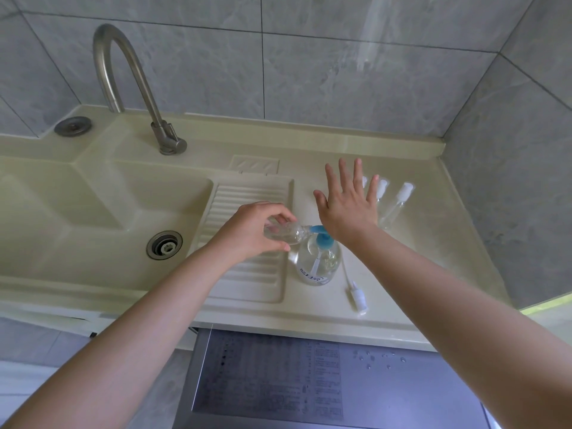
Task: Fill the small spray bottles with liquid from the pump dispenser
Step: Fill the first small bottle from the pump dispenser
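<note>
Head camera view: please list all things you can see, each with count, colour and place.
Pump dispenser: one, clear with blue pump, on the counter right of the ribbed board.
Small spray bottle: one, clear, uncapped, held sideways at the pump spout.
Capped spray bottles: at least three, clear with white caps, lying on the counter behind the right hand; partly hidden.
Spray head with tube: one, white, lying on the counter right of the dispenser.
Faucet: one, grey metal, behind the basin.
Sink basin: one, cream, left.
Drain: one, metal, in the basin.
Ribbed board: one, cream, beside the basin.
Left hand: grips the small bottle.
Right hand: fingers spread, over the pump top.
</note>
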The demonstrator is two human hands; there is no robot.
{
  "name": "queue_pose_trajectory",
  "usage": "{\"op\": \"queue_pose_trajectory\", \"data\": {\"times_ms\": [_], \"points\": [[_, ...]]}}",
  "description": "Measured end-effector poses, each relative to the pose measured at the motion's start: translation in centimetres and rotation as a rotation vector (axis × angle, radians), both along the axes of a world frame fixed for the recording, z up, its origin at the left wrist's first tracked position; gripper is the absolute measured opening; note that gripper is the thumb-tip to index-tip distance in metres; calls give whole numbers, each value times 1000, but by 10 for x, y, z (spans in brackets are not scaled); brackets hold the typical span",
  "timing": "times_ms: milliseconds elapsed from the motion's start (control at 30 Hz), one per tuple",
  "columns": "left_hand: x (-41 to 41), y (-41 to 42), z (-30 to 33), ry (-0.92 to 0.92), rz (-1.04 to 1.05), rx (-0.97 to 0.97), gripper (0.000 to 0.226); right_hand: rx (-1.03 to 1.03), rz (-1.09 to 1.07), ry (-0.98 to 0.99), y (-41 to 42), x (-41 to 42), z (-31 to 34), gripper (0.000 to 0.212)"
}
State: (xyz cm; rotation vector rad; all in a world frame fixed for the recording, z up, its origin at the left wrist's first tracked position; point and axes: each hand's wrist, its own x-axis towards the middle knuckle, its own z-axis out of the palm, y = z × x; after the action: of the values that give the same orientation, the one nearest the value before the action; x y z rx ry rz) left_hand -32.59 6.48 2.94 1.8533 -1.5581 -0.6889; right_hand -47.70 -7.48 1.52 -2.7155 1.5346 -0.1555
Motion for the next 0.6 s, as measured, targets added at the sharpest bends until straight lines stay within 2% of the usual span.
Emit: {"op": "queue_pose_trajectory", "data": {"times_ms": [133,267,500,600], "points": [[1,0,0,7,8,3,48,-12,16,-16,0,-1,1,61],[0,-1,-1,12,6,-1,49,74,-1,-75,7,-2,-8,58],[0,-1,-2,16,-3,-8,48,4,19,-47,1,-4,1,61],[0,-1,-1,12,-11,-14,48,60,23,-85,6,-4,-4,59]]}}
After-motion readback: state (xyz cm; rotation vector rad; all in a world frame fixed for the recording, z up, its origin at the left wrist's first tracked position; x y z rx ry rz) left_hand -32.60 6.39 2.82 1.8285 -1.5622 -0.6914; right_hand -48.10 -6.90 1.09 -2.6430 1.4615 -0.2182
